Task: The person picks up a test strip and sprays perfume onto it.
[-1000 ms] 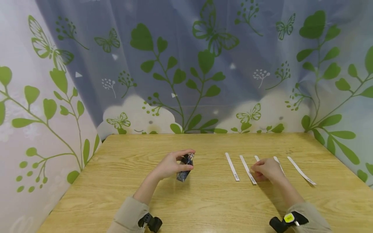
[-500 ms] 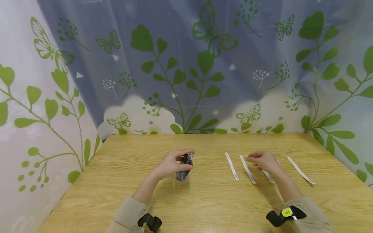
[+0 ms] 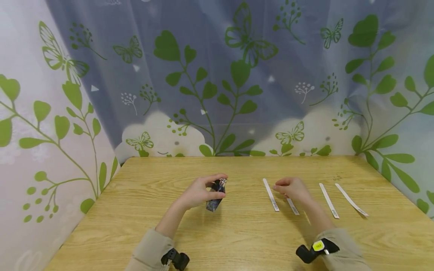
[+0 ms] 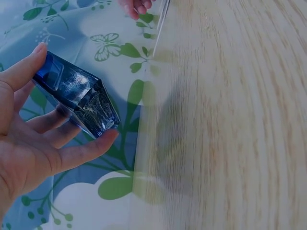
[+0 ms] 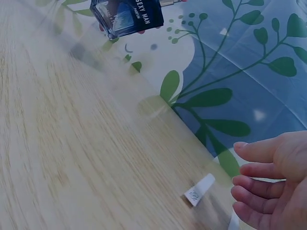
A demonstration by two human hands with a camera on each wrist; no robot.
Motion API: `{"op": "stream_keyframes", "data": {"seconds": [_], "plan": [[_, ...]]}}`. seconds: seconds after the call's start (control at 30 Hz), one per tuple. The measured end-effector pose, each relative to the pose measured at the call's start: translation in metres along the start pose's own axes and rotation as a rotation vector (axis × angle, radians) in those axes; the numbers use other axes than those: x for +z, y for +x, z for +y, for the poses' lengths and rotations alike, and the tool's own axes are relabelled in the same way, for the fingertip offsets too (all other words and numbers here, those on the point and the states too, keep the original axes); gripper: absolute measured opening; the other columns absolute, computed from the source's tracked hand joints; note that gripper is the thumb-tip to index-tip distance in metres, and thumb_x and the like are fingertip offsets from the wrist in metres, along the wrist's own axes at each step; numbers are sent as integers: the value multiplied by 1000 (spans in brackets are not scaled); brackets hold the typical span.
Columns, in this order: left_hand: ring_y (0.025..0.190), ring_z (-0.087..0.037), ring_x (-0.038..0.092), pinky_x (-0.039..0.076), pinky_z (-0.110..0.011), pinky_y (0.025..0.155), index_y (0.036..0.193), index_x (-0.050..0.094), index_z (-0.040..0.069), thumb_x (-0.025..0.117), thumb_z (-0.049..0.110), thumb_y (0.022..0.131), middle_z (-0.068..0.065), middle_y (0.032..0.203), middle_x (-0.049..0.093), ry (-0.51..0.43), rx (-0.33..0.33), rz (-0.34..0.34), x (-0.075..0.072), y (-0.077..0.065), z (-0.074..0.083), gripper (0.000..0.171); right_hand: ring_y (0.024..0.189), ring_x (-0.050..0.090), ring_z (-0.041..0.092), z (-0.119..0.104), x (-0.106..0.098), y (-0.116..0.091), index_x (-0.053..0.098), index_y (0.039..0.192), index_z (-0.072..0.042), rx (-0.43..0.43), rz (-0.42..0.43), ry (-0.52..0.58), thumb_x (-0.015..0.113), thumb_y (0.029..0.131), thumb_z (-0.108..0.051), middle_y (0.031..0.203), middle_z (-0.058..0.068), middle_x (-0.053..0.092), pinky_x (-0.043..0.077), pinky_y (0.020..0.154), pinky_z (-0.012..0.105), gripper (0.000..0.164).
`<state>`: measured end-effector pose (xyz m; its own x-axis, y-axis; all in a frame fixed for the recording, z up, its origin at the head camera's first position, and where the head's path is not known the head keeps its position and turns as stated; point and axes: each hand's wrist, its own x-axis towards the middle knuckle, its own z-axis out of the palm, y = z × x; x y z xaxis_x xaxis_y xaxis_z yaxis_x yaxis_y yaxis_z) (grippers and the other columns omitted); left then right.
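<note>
My left hand (image 3: 198,192) grips a dark blue glass perfume bottle (image 3: 213,203) between thumb and fingers, tilted above the table. Its metal spray nozzle is uncovered, and the right wrist view shows lettering on the bottle (image 5: 132,18). Over the white paper test strips hovers my right hand (image 3: 294,189), its fingers loosely bent and nothing seen in them. The leftmost strip (image 3: 271,195) lies just left of the fingertips. Another strip (image 3: 293,207) is partly covered by this hand. The right forearm appears to hide one more.
Two further paper strips, one (image 3: 329,201) and a slightly curved one (image 3: 350,200), lie right of the right forearm. The wooden table (image 3: 152,169) ends at a curtain (image 3: 217,75) printed with leaves and butterflies. Wrist cameras sit on both sleeves.
My right hand has moved left across the strips, uncovering the fourth one and covering part of the second. The left hand and the perfume bottle have stayed in place.
</note>
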<state>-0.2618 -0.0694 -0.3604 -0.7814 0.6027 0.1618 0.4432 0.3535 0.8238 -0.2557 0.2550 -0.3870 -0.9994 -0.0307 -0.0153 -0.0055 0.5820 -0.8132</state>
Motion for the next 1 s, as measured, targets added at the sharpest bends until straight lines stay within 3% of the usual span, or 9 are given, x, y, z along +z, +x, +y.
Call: {"op": "stream_keyframes", "data": {"seconds": [0.13, 0.23, 0.4, 0.73, 1.0], "plan": [[108, -31, 54, 44, -29, 66, 135, 51, 18, 69, 22, 86, -10, 133, 49, -15, 1, -5, 1, 0, -2, 53, 61, 49, 15, 4, 7, 3, 60, 109, 15, 22, 3, 31, 63, 88, -13, 69, 5, 56, 43, 56, 29, 35], [107, -31, 54, 44, -30, 66, 135, 51, 17, 69, 22, 86, -12, 132, 50, -27, 5, -7, 1, 1, -3, 53, 59, 48, 14, 9, 12, 7, 59, 110, 14, 56, 4, 56, 63, 88, -13, 70, 5, 56, 41, 56, 28, 35], [109, -31, 53, 46, -32, 71, 135, 51, 18, 69, 24, 86, -10, 132, 50, -9, 1, -5, 1, 1, -3, 53, 61, 50, 14, 19, 18, 10, 62, 107, 11, 77, 16, -6, 67, 86, -18, 77, 6, 61, 43, 57, 28, 36], [111, -32, 52, 45, -31, 68, 136, 50, 21, 69, 27, 85, -9, 135, 48, -5, 0, -12, 2, 3, -2, 54, 69, 54, 18, 19, 24, 8, 66, 94, 6, 11, 65, -95, 73, 79, -12, 84, 9, 63, 45, 60, 29, 25], [111, -29, 52, 46, -34, 77, 136, 50, 21, 69, 27, 85, -6, 134, 49, 20, 17, -17, 3, 4, -3, 54, 71, 54, 21, 16, 29, 7, 65, 82, 3, -34, 125, -240, 76, 75, -13, 76, 7, 61, 43, 63, 34, 21]]}}
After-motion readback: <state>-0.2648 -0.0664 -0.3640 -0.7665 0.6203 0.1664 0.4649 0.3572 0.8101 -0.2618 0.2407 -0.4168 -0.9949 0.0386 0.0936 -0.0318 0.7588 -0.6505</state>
